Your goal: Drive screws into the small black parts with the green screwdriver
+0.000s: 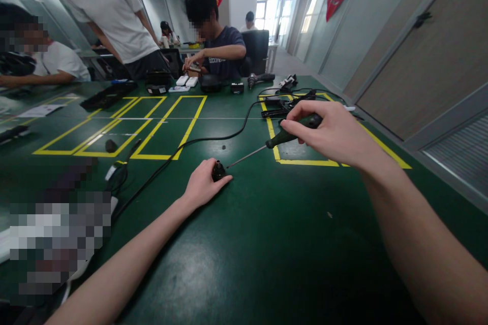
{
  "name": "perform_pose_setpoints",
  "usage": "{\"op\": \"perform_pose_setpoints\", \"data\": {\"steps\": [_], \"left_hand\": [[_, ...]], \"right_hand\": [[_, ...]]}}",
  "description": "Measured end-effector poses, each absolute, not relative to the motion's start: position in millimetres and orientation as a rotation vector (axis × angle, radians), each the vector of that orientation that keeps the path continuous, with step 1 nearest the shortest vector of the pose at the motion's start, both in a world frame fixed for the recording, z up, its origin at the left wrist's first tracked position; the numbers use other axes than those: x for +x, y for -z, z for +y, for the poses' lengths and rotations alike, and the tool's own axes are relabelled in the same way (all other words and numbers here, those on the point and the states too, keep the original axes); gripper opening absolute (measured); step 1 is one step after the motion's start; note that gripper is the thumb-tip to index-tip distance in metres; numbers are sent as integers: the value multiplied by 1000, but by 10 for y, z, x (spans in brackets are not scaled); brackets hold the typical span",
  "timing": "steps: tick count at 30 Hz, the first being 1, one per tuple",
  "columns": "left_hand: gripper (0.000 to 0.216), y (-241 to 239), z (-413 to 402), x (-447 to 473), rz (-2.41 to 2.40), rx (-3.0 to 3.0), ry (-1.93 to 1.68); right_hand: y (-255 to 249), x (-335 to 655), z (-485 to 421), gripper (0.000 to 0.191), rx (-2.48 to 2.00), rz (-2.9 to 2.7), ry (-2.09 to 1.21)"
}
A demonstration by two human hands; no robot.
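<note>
My left hand [202, 181] rests on the green table [259, 244], its fingers closed around a small black part [218, 170] with a short round stub on top. What kind of part it is, I cannot make out. In my right hand [331, 129] is a screwdriver [284, 137] with a dark green handle and a long thin shaft. The shaft slants down to the left, and its tip ends right beside the black part. Whether tip and part touch is too fine to tell.
A black cable [213, 138] runs across the table. Yellow tape [308, 162] marks rectangles on it. Far back lie a power drill [261, 79] and black devices [210, 83]. A small dark lump [111, 145] sits at left. Several people are around the far side.
</note>
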State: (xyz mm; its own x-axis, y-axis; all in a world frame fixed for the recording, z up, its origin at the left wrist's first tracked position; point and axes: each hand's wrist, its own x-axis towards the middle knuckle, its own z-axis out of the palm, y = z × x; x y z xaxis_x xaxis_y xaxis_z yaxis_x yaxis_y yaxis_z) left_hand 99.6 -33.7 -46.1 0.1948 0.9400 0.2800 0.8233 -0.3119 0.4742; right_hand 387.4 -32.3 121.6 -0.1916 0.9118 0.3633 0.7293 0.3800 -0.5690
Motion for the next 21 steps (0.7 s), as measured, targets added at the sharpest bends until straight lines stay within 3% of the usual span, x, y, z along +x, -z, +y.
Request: {"op": "perform_pose_setpoints", "data": {"steps": [4,8,12,21], "left_hand": [[42,438,-311,938,1532,2218,-790],[33,433,-274,851,1233,2126,-769],[23,467,-265,841,1288,2090,-810],[36,419,-320,890,1332,2009,-884]], "right_hand": [[-1225,3914,-301,19,-1418,-1911,-337],[-1213,3944,-282,17,-1348,-1906,-320],[-1204,3919,-301,17,-1298,-1948,-288],[-1213,3881,-327,18,-1357,-1993,-311]]}}
